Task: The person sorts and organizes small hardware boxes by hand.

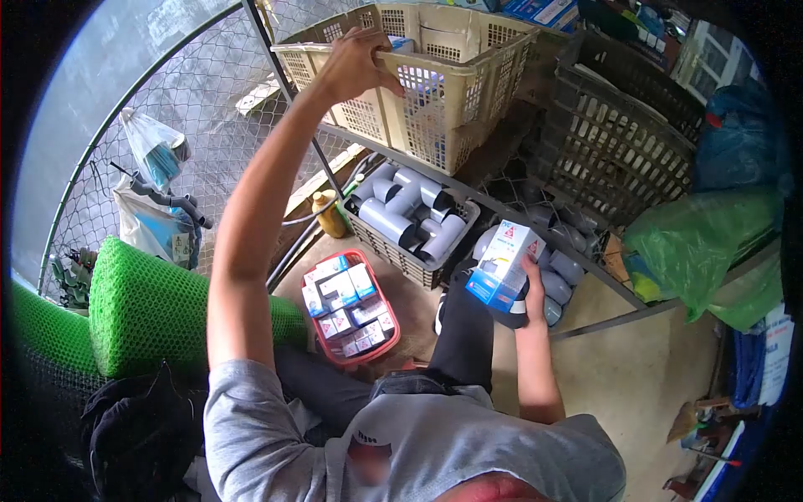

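Note:
My left hand (361,65) reaches up to the beige plastic crate (431,113), its fingers hooked over the near rim. In my right hand (534,293) is a white and blue cardboard box (504,263) with red triangle marks, held tilted above my leg. Below the beige crate, a dark grey crate (393,255) holds several grey pipe fittings (387,222). On the floor between my legs stands a red basket (386,293) with several small white and blue boxes (339,289). What lies deep inside the beige crate is mostly hidden.
A metal shelf bar (598,289) crosses in front of more grey fittings. A dark crate (623,138) and green plastic bags (694,243) are at right. Rolled green mesh (159,305) lies left, near a yellow bottle (329,214) and a wire fence (226,109).

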The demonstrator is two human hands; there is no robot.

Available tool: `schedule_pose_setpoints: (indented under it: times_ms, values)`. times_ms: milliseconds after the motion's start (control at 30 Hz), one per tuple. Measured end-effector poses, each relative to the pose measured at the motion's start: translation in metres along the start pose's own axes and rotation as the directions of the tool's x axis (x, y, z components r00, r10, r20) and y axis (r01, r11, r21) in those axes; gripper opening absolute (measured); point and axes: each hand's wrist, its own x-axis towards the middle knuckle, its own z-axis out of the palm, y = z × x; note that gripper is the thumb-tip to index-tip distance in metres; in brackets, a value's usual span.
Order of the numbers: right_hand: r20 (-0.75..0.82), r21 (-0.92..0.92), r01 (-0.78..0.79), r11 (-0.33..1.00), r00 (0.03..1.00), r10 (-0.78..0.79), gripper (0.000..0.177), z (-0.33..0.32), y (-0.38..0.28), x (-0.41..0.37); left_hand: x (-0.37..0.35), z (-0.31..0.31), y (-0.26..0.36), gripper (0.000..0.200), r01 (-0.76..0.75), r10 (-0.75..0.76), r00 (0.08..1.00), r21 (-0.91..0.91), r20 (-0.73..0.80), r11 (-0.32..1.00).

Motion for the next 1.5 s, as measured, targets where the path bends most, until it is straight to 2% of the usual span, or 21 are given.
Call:
schedule_pose_setpoints:
  times_ms: [100,133,167,267,333,367,433,467,500,633,667,700,800,967,1033,1100,1233,1300,1400,1433,1500]
  values:
    - [0.006,-0.001,-0.004,1.0,1.0,0.004,0.051,-0.007,-0.004,0.002,0.014,-0.024,-0.002,0.071,0.17,-0.157,0.979,-0.092,0.129,0.981]
    - [0.016,-0.007,0.011,1.0,1.0,-0.011,0.051,-0.01,-0.001,0.003,0.014,-0.038,-0.002,0.076,0.187,-0.177,0.979,-0.113,0.098,0.976]
    - [0.014,-0.004,0.015,1.0,1.0,-0.015,0.051,-0.014,0.002,0.005,0.015,-0.054,-0.004,0.079,0.299,-0.269,0.941,-0.127,0.206,0.946]
    - [0.03,0.031,-0.032,0.999,0.999,0.031,0.052,-0.021,0.006,0.009,-0.007,-0.079,-0.013,0.075,0.294,-0.292,0.94,0.013,0.178,0.956]
    - [-0.001,0.014,-0.021,1.0,1.0,0.022,0.053,-0.009,0.0,0.012,-0.038,-0.089,-0.02,0.062,0.088,-0.091,0.995,0.067,0.03,0.994]
    - [-0.001,-0.059,0.032,0.998,0.999,-0.032,0.054,-0.009,-0.006,0.015,-0.055,-0.089,-0.031,0.056,0.122,-0.119,0.991,-0.039,0.06,0.992]
    - [0.025,-0.07,0.156,0.985,0.988,-0.154,0.059,0.022,-0.025,0.022,-0.083,-0.104,-0.028,0.043,0.066,-0.066,0.998,-0.013,0.007,0.998]
    - [-0.067,-0.109,0.106,0.988,0.991,-0.114,0.065,-0.014,-0.029,0.034,-0.093,-0.108,-0.023,0.043,0.065,-0.065,0.998,-0.009,0.011,0.998]
    - [-0.129,-0.09,0.131,0.987,0.981,-0.142,0.069,0.003,-0.04,0.036,-0.102,-0.112,-0.016,0.039,0.063,-0.062,0.998,-0.01,0.025,0.998]
    - [-0.096,-0.121,0.325,0.938,0.937,-0.337,0.07,0.01,-0.087,0.062,-0.122,-0.124,0.013,0.031,0.063,-0.06,0.997,-0.058,0.051,0.996]
    - [0.015,-0.111,0.366,0.924,0.93,-0.366,0.071,0.008,-0.102,0.07,-0.128,-0.121,0.016,0.033,0.067,-0.067,0.998,-0.067,0.001,0.995]
    - [-0.008,-0.109,0.415,0.903,0.908,-0.419,0.073,0.033,-0.114,0.066,-0.136,-0.117,0.019,0.033,0.07,-0.07,0.998,-0.067,-0.003,0.995]
    - [0.231,-0.064,0.384,0.921,0.904,-0.361,0.073,0.068,-0.148,0.073,-0.153,-0.113,0.027,0.035,0.032,-0.035,0.994,-0.026,-0.106,0.999]
    - [0.094,-0.193,0.541,0.818,0.84,-0.534,0.065,0.111,-0.163,0.091,-0.188,-0.099,0.039,0.045,0.116,-0.094,0.964,0.077,-0.249,0.99]
    - [0.064,-0.152,0.491,0.858,0.871,-0.488,0.06,0.144,-0.16,0.09,-0.194,-0.089,0.038,0.054,0.157,-0.173,0.926,-0.072,-0.337,0.985]
    - [0.076,-0.259,0.536,0.803,0.84,-0.537,0.06,0.157,-0.162,0.101,-0.197,-0.09,0.042,0.065,0.163,-0.235,0.934,-0.262,-0.271,0.951]
    - [0.067,-0.177,0.54,0.823,0.841,-0.537,0.057,0.175,-0.168,0.12,-0.209,-0.106,0.046,0.053,0.137,-0.219,0.957,-0.367,-0.19,0.92]
    - [0.194,-0.158,0.538,0.828,0.839,-0.508,0.056,0.177,-0.171,0.121,-0.215,-0.101,0.032,0.053,0.112,-0.203,0.964,-0.43,-0.171,0.896]
    - [0.231,-0.139,0.562,0.815,0.819,-0.525,0.054,0.172,-0.169,0.122,-0.203,-0.087,-0.015,0.057,0.217,-0.651,0.689,-0.767,-0.318,0.604]
    - [0.267,-0.085,0.565,0.82,0.806,-0.528,0.054,0.17,-0.166,0.123,-0.186,-0.09,-0.037,0.056,0.247,-0.773,0.551,-0.824,-0.313,0.51]
    - [0.207,-0.109,0.568,0.815,0.815,-0.541,0.054,0.173,-0.163,0.119,-0.154,-0.096,-0.098,0.054,0.451,-0.892,0.422,-0.815,-0.164,0.364]
